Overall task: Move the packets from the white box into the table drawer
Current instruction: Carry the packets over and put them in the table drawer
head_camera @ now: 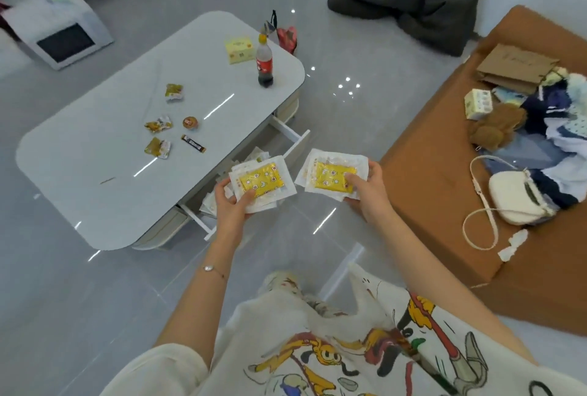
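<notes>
- Left hand [233, 197] is clenched on a stack of white-edged packets with yellow star-printed centres [262, 181], held over the open drawer.
- Right hand [365, 186] grips a second such stack [333, 175], just beside the drawer's front corner.
- The pulled-out white table drawer [286, 135] already holds packets; judged well along, both handfuls left.
- No white box identifiable.

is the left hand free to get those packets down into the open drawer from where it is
Probably yes: the left hand holds its packets right over the open drawer, which is pulled out from under the tabletop; nothing blocks the drop.
</notes>
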`<state>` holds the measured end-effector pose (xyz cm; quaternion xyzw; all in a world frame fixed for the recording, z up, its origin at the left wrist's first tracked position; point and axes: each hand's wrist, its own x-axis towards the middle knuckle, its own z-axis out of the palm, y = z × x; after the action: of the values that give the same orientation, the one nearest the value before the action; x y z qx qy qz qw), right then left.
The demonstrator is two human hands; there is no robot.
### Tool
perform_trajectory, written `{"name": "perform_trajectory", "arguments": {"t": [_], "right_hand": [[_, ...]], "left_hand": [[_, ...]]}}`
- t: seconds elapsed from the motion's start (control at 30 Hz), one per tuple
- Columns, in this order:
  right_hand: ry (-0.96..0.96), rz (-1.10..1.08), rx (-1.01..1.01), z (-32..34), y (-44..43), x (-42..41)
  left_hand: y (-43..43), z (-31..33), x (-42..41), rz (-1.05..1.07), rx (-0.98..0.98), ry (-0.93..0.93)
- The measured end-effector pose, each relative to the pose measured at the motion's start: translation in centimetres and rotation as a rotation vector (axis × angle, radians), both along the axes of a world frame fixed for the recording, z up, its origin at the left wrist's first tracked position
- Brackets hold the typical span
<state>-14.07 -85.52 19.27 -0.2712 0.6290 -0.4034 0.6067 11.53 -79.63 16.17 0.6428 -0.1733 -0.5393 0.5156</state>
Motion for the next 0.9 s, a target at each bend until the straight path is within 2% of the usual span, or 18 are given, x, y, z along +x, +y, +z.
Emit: {"name": "perform_trajectory", "arguments": {"t": [0.27,0.6,0.73,0.9], "right_hand": [[-0.026,0.152,0.076,-1.9,-13.8,7.8],[0.017,0.323,0.124,-2.7,-25.6,13.0],[0.055,0.481,0.182,-6.7,-28.7,15.7],[0.14,0.592,0.278,-16.8,-32.2,18.8]], "left_hand": [[-7.8,-2.5,6.8,0.175,0.063,-0.029],[-16.0,-3.8,10.7,0.322,0.157,0.032],[-16.8,-7.6,11.3,0.405,0.213,0.109],[-17.0,-17.7,12.3,0.506,0.322,0.215]]}}
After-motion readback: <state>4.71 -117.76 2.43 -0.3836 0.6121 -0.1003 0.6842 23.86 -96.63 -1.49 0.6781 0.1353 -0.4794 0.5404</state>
